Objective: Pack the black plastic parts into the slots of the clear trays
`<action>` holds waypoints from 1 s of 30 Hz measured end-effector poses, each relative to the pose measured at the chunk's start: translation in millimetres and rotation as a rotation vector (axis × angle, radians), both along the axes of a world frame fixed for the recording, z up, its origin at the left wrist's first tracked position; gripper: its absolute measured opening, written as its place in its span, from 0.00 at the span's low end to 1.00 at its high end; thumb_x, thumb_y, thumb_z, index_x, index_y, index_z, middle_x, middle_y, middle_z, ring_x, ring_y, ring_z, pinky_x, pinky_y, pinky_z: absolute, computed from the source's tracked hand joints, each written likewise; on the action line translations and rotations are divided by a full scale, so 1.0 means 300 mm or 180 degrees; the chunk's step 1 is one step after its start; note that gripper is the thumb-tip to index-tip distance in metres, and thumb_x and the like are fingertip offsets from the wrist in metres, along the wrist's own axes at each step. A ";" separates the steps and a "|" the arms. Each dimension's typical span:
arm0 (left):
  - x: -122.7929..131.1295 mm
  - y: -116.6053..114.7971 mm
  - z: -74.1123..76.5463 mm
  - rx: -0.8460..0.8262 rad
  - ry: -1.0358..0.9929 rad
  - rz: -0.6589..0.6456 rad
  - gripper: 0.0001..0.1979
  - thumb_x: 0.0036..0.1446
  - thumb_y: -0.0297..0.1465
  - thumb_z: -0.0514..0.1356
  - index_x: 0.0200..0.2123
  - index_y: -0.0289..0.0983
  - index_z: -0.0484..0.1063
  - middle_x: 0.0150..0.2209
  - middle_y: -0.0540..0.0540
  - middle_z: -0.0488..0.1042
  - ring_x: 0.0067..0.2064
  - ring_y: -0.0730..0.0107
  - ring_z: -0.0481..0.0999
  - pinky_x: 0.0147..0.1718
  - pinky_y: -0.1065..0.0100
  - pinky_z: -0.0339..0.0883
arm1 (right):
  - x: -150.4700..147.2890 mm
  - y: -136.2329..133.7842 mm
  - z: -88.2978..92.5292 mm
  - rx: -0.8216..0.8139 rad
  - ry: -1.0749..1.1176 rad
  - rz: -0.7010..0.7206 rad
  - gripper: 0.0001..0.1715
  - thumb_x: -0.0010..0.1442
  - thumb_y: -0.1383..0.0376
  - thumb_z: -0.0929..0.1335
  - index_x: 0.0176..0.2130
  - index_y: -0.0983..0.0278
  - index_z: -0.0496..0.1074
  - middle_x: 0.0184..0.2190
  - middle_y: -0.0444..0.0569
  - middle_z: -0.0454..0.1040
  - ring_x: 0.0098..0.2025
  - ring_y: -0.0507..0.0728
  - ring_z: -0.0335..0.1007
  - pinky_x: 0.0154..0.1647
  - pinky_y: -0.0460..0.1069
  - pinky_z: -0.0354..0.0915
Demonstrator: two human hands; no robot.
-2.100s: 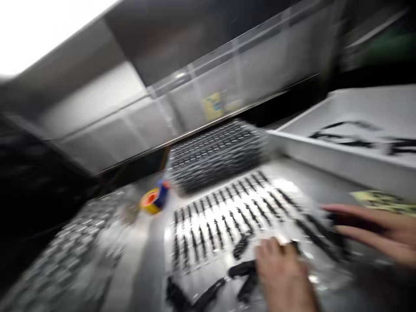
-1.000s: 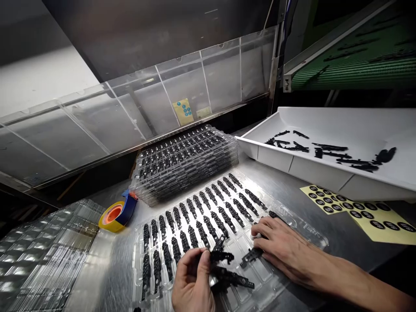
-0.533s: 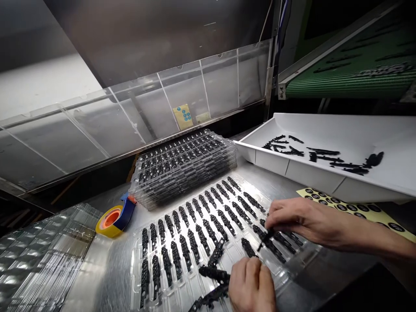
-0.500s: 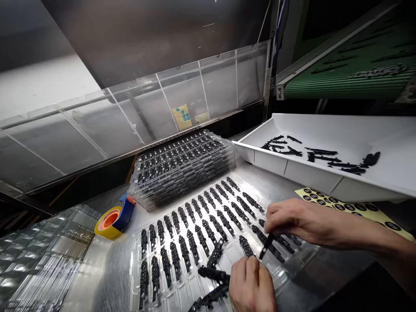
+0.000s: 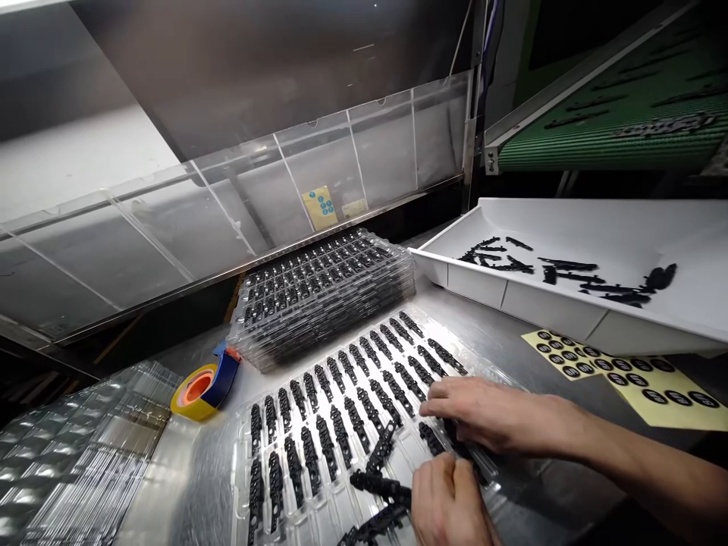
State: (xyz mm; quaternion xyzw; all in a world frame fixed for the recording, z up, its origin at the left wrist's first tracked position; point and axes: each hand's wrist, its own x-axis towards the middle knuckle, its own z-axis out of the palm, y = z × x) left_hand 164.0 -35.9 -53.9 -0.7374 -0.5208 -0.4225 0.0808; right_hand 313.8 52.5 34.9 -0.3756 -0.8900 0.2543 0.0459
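A clear plastic tray (image 5: 242, 425) lies on the metal table, with rows of black slotted parts (image 5: 324, 447) in its pockets. My left hand (image 5: 452, 497) is low over the tray's near side, its fingers curled down; what they hold, if anything, is hidden. Beside it on the left, a few loose black parts (image 5: 380, 485) lie askew across the pockets. Over the right part of the tray is my right hand (image 5: 483, 413), palm down with bent fingers, above black parts that it partly covers. Its fingertips are hidden.
Behind the tray stands a stack of filled trays (image 5: 324, 296). Clear trays (image 5: 85, 455) and a tape roll (image 5: 199, 394) are at left. At right are a white bin (image 5: 500, 292) with black parts, sticker sheets (image 5: 631, 379) and a green conveyor (image 5: 580, 144).
My right hand has moved left and down onto the tray, and the dark part between its fingers no longer shows. My left hand has shifted slightly right. More of the sticker sheets shows.
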 end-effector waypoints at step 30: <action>-0.295 0.031 0.053 -0.1290 -0.0670 0.0202 0.07 0.61 0.27 0.51 0.34 0.40 0.68 0.32 0.49 0.69 0.35 0.66 0.69 0.36 0.64 0.62 | -0.191 -0.268 -0.125 -0.0130 0.1161 -0.1062 0.09 0.65 0.66 0.61 0.33 0.62 0.66 0.28 0.44 0.72 0.29 0.52 0.68 0.30 0.47 0.64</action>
